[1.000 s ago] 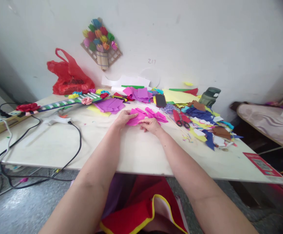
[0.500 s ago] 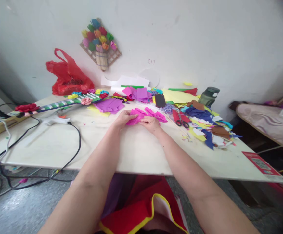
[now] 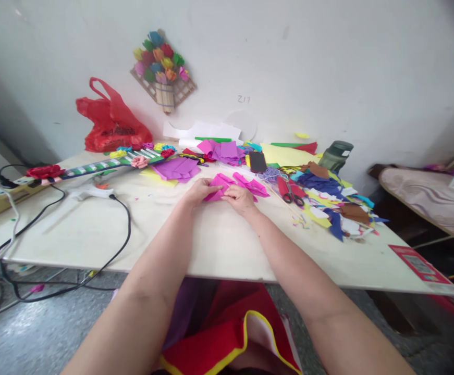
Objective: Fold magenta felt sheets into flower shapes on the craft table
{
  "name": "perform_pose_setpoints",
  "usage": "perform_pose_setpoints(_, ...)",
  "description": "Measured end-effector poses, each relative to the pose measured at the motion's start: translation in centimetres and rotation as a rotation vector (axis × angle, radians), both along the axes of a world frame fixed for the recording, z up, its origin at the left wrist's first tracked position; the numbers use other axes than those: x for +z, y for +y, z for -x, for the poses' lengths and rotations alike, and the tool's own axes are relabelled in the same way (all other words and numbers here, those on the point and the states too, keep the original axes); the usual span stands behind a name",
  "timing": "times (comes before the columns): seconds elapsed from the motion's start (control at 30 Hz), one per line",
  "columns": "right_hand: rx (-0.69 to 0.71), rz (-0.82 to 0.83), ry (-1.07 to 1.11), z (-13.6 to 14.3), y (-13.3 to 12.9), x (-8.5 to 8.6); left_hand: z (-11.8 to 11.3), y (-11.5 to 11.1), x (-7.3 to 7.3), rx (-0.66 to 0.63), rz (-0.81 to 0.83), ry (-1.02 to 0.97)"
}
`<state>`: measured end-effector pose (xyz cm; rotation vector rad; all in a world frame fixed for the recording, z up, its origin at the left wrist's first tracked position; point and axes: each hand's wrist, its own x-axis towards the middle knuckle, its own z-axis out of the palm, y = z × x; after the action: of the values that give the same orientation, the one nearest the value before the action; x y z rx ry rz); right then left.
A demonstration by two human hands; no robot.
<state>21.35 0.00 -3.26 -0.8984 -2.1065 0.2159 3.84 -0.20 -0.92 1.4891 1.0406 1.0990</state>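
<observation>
A magenta paper piece [image 3: 216,188] is pinched by the left hand [image 3: 198,190] and right hand [image 3: 241,198] near the table's [image 3: 94,229] far edge, apparently so it can be folded; red scissors [image 3: 291,191] lie nearby.

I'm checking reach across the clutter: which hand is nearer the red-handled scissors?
The right hand. It rests on the magenta paper, with the scissors a short way off to its right. The left hand lies farther away, beyond the right hand.
</observation>
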Motion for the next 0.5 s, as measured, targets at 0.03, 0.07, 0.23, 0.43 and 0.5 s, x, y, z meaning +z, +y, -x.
perform_pose_setpoints(0.03,-0.011,0.008,0.013,0.02,0.01,0.00,0.01,0.04,-0.03,-0.003,-0.001,0.003)
perform_pose_setpoints(0.07,-0.024,0.016,0.025,0.04,0.00,0.00,0.01,0.06,-0.06,-0.010,0.001,-0.002)
perform_pose_setpoints(0.23,-0.059,0.027,0.041,0.15,-0.22,0.14,-0.01,-0.09,0.03,-0.050,0.037,-0.050)
perform_pose_setpoints(0.43,-0.085,-0.009,-0.012,0.23,-0.48,0.35,-0.11,-0.42,0.41,-0.055,0.055,-0.065)
perform_pose_setpoints(0.5,-0.108,-0.013,-0.023,0.27,-0.57,0.37,-0.11,-0.44,0.48,-0.064,0.064,-0.065)
